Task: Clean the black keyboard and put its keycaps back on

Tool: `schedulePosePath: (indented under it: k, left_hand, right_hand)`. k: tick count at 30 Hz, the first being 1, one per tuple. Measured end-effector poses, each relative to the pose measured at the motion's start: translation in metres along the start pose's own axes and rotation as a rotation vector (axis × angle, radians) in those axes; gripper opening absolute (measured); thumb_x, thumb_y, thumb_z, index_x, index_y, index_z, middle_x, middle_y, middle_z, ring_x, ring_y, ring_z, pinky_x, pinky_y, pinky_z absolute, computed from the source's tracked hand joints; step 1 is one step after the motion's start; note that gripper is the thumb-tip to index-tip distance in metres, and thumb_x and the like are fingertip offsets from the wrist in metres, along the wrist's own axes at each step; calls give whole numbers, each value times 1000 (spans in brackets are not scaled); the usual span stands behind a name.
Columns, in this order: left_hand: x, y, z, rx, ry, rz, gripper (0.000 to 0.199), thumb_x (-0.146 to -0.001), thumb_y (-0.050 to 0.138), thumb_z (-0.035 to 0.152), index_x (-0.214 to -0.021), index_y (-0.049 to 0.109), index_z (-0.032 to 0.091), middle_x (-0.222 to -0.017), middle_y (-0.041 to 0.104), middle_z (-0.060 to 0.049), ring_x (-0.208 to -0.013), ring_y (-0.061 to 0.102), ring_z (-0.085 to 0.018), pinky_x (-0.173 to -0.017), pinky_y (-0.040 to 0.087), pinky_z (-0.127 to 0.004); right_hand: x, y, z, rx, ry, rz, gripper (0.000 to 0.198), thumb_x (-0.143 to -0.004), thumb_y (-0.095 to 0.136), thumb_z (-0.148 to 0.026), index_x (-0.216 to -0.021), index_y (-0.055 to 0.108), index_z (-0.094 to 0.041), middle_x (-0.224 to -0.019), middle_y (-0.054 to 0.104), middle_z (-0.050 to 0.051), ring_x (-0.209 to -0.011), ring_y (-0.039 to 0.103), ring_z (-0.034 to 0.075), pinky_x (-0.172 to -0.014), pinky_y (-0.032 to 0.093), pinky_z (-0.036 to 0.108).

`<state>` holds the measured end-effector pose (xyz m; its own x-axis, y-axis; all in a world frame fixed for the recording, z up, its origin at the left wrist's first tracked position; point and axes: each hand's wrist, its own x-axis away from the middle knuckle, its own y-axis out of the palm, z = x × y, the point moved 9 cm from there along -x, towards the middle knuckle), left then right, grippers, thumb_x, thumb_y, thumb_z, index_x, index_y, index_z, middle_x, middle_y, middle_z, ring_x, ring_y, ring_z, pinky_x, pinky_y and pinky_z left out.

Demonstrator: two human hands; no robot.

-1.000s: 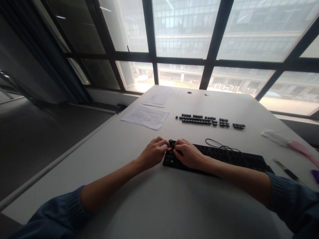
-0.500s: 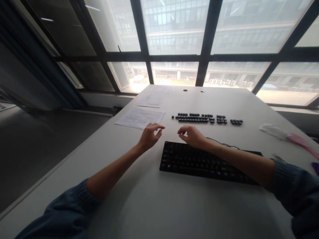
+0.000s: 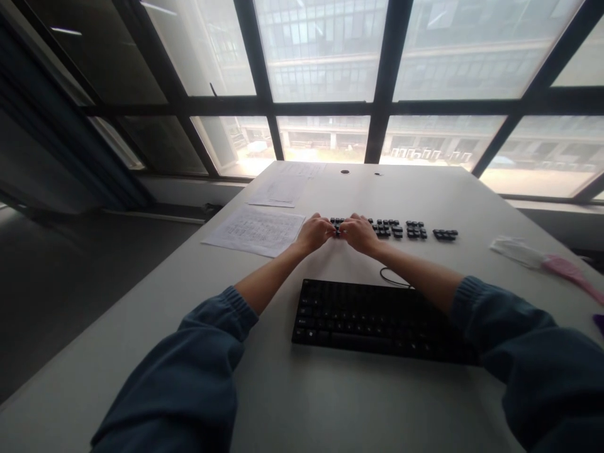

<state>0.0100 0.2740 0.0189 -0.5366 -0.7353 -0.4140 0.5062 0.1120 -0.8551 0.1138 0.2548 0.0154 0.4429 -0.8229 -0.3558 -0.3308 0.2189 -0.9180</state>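
My left hand (image 3: 315,233) reaches the left end of rows of loose black keycaps (image 3: 389,228), its fingers curled together at the end keycaps. Close beside it on the right, my right hand (image 3: 359,233) bends its fingers down onto the same rows and covers part of them. A few keycaps show in the narrow gap between the fingertips; the exact contact is partly hidden. Nearer to me lies a black keyboard (image 3: 349,314), its right part beneath my right forearm and sleeve. A thin black cable (image 3: 394,281) loops behind it.
Printed sheets of paper (image 3: 255,229) lie left of my left hand, with more paper (image 3: 278,189) behind. At the right are a white and pink item (image 3: 561,264) and a purple thing (image 3: 599,322). The white table (image 3: 425,195) reaches toward large windows.
Both hands have moved forward from above the keyboard's back edge to the left end of the keycap rows, and closer together. The view has shifted slightly.
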Motion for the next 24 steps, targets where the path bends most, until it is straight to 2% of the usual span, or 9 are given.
schedulePosePath:
  k: [4,7,9,12,15,17,21,24]
  left_hand:
    - [-3,6,-1,7,-10,-1,16,-85,68,17,-84,82,23,-92,78,-5,-90,59,-23,-87,46,-35]
    - [-1,1,-3,13,-40,22,13,-82,70,17,-82,82,23,-88,78,-5,-89,60,-23,-86,48,-34]
    - [5,-12,-3,18,-74,60,10,-81,72,20,-83,82,23,-88,78,-4,-90,62,-23,-85,48,-33]
    - [29,-42,4,90,-130,120,7,-80,76,26,-84,82,23,-88,78,-3,-87,65,-21,-85,48,-33]
    - [64,-67,28,233,-134,64,9,-80,78,32,-85,82,25,-84,78,-1,-81,65,-19,-78,47,-31]
    - [89,-76,50,332,-131,-20,11,-81,78,33,-87,81,25,-88,78,-2,-84,66,-19,-73,46,-28]
    - [131,-77,83,452,-147,-140,7,-81,78,28,-86,81,24,-89,78,-3,-87,66,-18,-77,48,-28]
    - [145,-69,94,466,-132,-166,6,-80,78,23,-84,81,23,-87,78,-3,-86,65,-18,-81,48,-29]
  right_hand:
    - [-5,6,-2,7,-5,-13,17,-92,61,-17,-87,77,-18,-96,75,12,-103,54,28,-90,34,39]
    - [-6,3,-4,6,26,5,19,-90,60,-12,-86,77,-18,-96,75,11,-102,56,27,-89,35,38]
    - [-1,-6,-8,-30,41,45,17,-87,62,-11,-85,77,-18,-95,75,10,-101,57,27,-89,37,38]
    - [19,-27,-18,-167,51,139,11,-83,68,-11,-84,76,-19,-92,74,7,-98,58,25,-89,39,36]
    - [55,-45,-37,-372,41,152,7,-81,73,-13,-81,75,-20,-86,74,4,-90,60,22,-86,42,33]
    - [80,-50,-54,-493,32,91,6,-80,74,-15,-81,75,-21,-83,73,2,-85,61,20,-81,44,32]
    - [119,-49,-85,-652,39,-41,9,-79,73,-14,-82,75,-22,-81,73,1,-82,62,18,-78,46,31]
    - [131,-45,-99,-686,47,-78,9,-78,74,-13,-82,76,-21,-81,72,1,-82,63,18,-79,46,31]
